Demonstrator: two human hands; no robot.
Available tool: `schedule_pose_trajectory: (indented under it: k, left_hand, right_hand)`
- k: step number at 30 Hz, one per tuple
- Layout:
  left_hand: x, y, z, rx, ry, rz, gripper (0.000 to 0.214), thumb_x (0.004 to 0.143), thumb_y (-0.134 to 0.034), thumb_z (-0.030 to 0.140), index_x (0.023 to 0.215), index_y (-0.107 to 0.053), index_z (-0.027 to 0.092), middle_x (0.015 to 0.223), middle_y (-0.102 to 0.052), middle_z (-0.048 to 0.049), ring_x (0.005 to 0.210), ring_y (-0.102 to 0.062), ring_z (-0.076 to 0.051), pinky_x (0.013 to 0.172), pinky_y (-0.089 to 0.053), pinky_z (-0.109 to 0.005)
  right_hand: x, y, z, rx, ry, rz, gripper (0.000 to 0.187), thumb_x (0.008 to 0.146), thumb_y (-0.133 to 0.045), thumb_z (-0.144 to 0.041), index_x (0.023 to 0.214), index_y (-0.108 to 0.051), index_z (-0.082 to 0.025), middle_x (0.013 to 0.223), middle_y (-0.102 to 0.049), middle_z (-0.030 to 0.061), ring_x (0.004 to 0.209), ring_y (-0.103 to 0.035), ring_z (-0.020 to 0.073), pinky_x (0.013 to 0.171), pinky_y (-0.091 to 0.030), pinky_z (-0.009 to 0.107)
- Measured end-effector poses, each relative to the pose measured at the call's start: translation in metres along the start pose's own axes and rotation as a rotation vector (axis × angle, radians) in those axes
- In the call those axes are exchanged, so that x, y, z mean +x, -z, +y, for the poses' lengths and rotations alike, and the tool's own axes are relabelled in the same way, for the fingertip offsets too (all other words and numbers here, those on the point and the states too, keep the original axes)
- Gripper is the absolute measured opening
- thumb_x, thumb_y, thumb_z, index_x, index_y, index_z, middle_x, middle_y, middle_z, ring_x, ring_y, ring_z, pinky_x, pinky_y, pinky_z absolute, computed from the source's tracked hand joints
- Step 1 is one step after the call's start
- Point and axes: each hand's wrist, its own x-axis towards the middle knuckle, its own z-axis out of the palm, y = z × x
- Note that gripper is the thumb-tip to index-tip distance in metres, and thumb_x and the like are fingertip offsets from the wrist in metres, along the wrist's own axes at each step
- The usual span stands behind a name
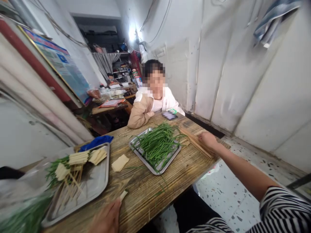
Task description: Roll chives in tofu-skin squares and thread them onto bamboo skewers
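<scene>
roll (pixel 123 195) in l hand (pixel 108 213), axis slants fwd-r

Pale, scuffed walls (pixel 243 84) rise beside a grained wooden surface (pixel 143 194); the floor (pixel 233 168) is speckled. Farther back — a glaring light (pixel 132 34), a grey curtain (pixel 107 61), cluttered shelves (pixel 122 69). On the left — a blue poster (pixel 58 60).

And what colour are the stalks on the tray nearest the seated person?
The stalks are green, best seen in the head view, the only one.
</scene>
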Motion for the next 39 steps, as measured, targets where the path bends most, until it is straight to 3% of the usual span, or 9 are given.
schedule_pose_trajectory:
  k: [4,10,12,15,19,23,30,39]
  left_hand:
    - [0.009,0.002,0.016,0.015,0.137,-0.037,0.024,0.09,-0.045,0.028,0.097,-0.067,0.023,0.089,-0.073,-0.0029,0.081,-0.066,-0.018,0.074,-0.051,-0.032]
    - [0.013,0.005,0.023,-0.021,0.234,-0.087,0.022,0.09,-0.047,0.022,0.099,-0.067,0.02,0.09,-0.072,-0.0045,0.081,-0.064,-0.018,0.075,-0.05,-0.033]
    - [0.013,0.005,0.024,-0.04,0.26,-0.094,0.021,0.09,-0.048,0.021,0.099,-0.067,0.019,0.089,-0.071,-0.0051,0.08,-0.063,-0.018,0.074,-0.05,-0.033]
    - [0.014,0.004,0.025,-0.058,0.306,-0.11,0.021,0.089,-0.048,0.022,0.099,-0.068,0.019,0.088,-0.07,-0.0053,0.078,-0.062,-0.018,0.073,-0.049,-0.033]
    - [0.015,0.004,0.025,-0.06,0.341,-0.12,0.022,0.09,-0.047,0.022,0.098,-0.068,0.019,0.09,-0.07,-0.006,0.08,-0.061,-0.018,0.074,-0.049,-0.034]
    - [0.016,0.004,0.024,-0.079,0.35,-0.124,0.023,0.091,-0.046,0.022,0.097,-0.068,0.019,0.093,-0.069,-0.006,0.082,-0.061,-0.018,0.077,-0.049,-0.035]
    - [0.019,0.007,0.026,-0.133,0.415,-0.118,0.025,0.091,-0.045,0.024,0.096,-0.069,0.02,0.091,-0.068,-0.0063,0.082,-0.061,-0.018,0.074,-0.05,-0.033]
    - [0.019,0.006,0.025,-0.141,0.398,-0.108,0.025,0.09,-0.045,0.022,0.096,-0.069,0.021,0.091,-0.069,-0.0063,0.081,-0.061,-0.018,0.074,-0.05,-0.034]
  right_hand:
    - [0.004,-0.001,-0.002,0.031,0.021,-0.012,0.021,0.08,-0.05,-0.017,0.081,-0.069,-0.007,0.085,-0.067,0.0174,0.076,-0.062,0.0199,0.061,-0.038,0.025]
    - [0.002,0.007,0.006,0.082,0.158,0.195,0.029,0.087,-0.045,-0.025,0.068,-0.065,-0.014,0.076,-0.064,0.0144,0.066,-0.058,0.0189,0.056,-0.036,0.027]
    - [-0.016,0.011,-0.006,0.145,0.224,0.366,0.026,0.088,-0.043,-0.023,0.074,-0.064,-0.015,0.079,-0.064,0.013,0.071,-0.059,0.0203,0.06,-0.041,0.029]
    - [-0.069,0.007,-0.049,0.372,0.439,0.554,0.024,0.09,-0.042,-0.023,0.101,-0.063,-0.015,0.093,-0.065,0.0103,0.08,-0.061,0.0199,0.071,-0.048,0.031]
    - [-0.156,-0.025,-0.124,0.501,0.921,0.302,0.038,0.09,-0.035,-0.012,0.122,-0.055,-0.017,0.084,-0.066,0.0061,0.071,-0.061,0.0134,0.065,-0.049,0.023]
    - [-0.201,-0.055,-0.171,0.452,1.07,0.18,0.032,0.087,-0.043,-0.01,0.114,-0.058,-0.013,0.074,-0.063,0.0035,0.059,-0.058,0.0118,0.055,-0.043,0.022]
    - [-0.203,-0.059,-0.179,0.407,1.025,0.04,0.031,0.085,-0.043,-0.009,0.111,-0.059,-0.013,0.079,-0.065,0.0045,0.066,-0.061,0.0132,0.057,-0.043,0.023]
    - [-0.2,-0.074,-0.182,0.35,1.072,0.118,0.033,0.086,-0.041,-0.009,0.114,-0.058,-0.009,0.075,-0.065,0.0055,0.063,-0.06,0.014,0.052,-0.04,0.024]
